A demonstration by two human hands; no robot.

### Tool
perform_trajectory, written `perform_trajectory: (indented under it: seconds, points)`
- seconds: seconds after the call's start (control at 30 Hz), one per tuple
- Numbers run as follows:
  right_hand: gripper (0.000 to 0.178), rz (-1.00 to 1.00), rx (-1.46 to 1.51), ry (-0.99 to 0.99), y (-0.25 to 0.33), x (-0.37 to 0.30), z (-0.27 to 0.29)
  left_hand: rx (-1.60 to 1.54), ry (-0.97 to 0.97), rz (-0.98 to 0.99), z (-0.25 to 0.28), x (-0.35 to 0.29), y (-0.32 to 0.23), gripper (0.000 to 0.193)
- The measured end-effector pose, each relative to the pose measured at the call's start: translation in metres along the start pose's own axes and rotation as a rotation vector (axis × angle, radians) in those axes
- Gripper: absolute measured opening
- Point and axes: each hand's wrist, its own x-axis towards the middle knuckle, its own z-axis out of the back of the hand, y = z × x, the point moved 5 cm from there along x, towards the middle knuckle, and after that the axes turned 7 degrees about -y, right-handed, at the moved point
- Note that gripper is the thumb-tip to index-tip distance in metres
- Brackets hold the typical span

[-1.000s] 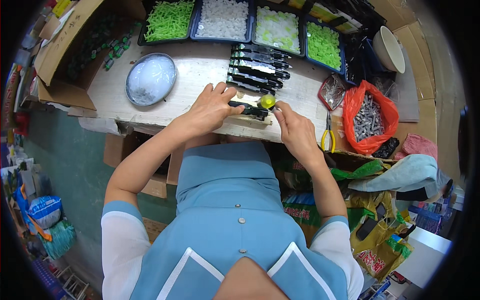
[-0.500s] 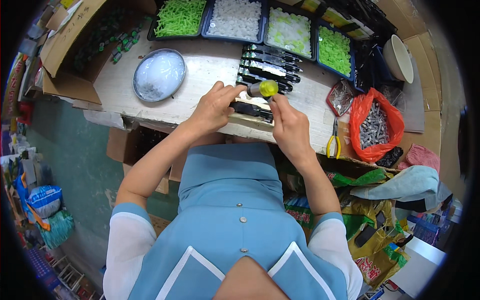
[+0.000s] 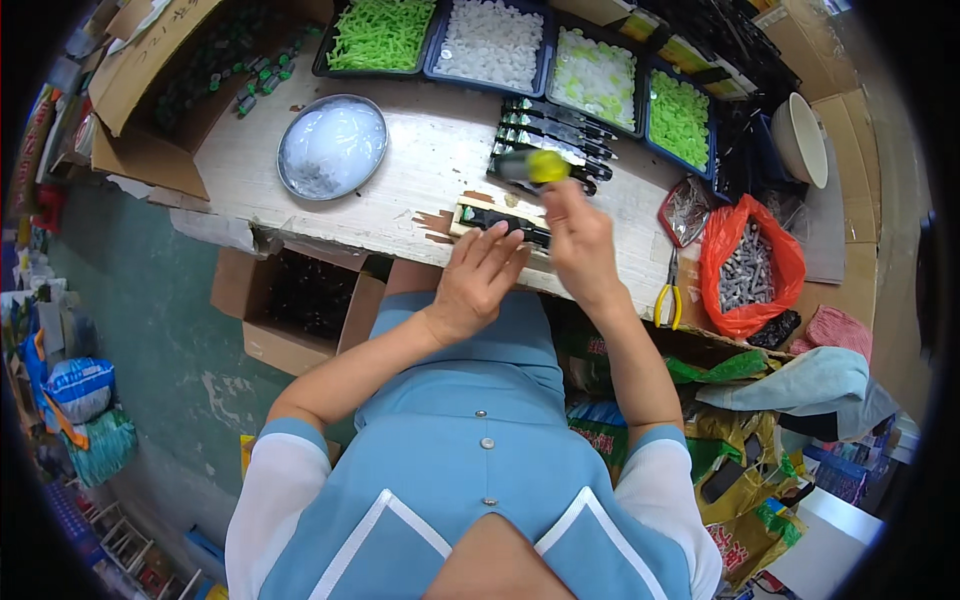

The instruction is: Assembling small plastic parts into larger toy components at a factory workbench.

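Observation:
My right hand (image 3: pixel 582 245) grips a small mallet (image 3: pixel 546 167) by its handle. The mallet's head, grey with a yellow end, is blurred and held up over the bench. Below it, close to the bench's front edge, a black elongated part (image 3: pixel 486 216) lies in a pale wooden holder (image 3: pixel 460 218). My left hand (image 3: pixel 470 285) has its fingers stretched out, their tips on the near side of that black part. Several similar black parts (image 3: pixel 556 122) lie in a row just beyond, partly covered by the mallet head.
A round dish (image 3: pixel 333 148) of whitish material stands at the left. Trays of green strips (image 3: pixel 378 38), white pieces (image 3: pixel 490 45) and green pieces (image 3: pixel 680 118) line the back. At the right are yellow-handled pliers (image 3: pixel 668 300) and a red bag (image 3: pixel 712 255) of grey metal pieces.
My left hand has left the mallet head area, moving down and right onto the black part, with fingers spread. The mallet is now raised and blurred in my right hand. The view has shifted slightly.

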Motion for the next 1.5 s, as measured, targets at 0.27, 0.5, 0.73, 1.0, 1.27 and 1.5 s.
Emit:
perform_trajectory:
  seconds: [0.27,0.5,0.73,1.0,1.27,1.5]
  points:
    - [0.017,-0.074,-0.178,0.218,-0.001,0.004,-0.022,-0.021,-0.025,-0.018,0.000,-0.002,0.001,0.038]
    - [0.013,-0.119,-0.158,0.041,-0.027,-0.012,0.001,-0.009,-0.025,-0.062,0.016,0.018,0.016,0.036]
    - [0.022,-0.266,-0.589,-0.215,-0.082,-0.060,0.067,-0.240,0.122,-0.124,0.007,0.041,0.053,0.036]
    - [0.028,-0.190,-0.584,-0.225,-0.098,-0.057,0.068,-0.270,-0.046,-0.208,-0.001,0.127,0.054,0.027]
    - [0.019,0.042,-0.514,-0.332,-0.085,0.027,0.082,-0.089,0.084,-0.223,-0.060,0.172,0.079,0.019]
    - [0.018,0.397,-0.616,-0.490,-0.068,0.190,0.076,-0.158,-0.022,-0.137,-0.024,0.167,0.085,0.033]
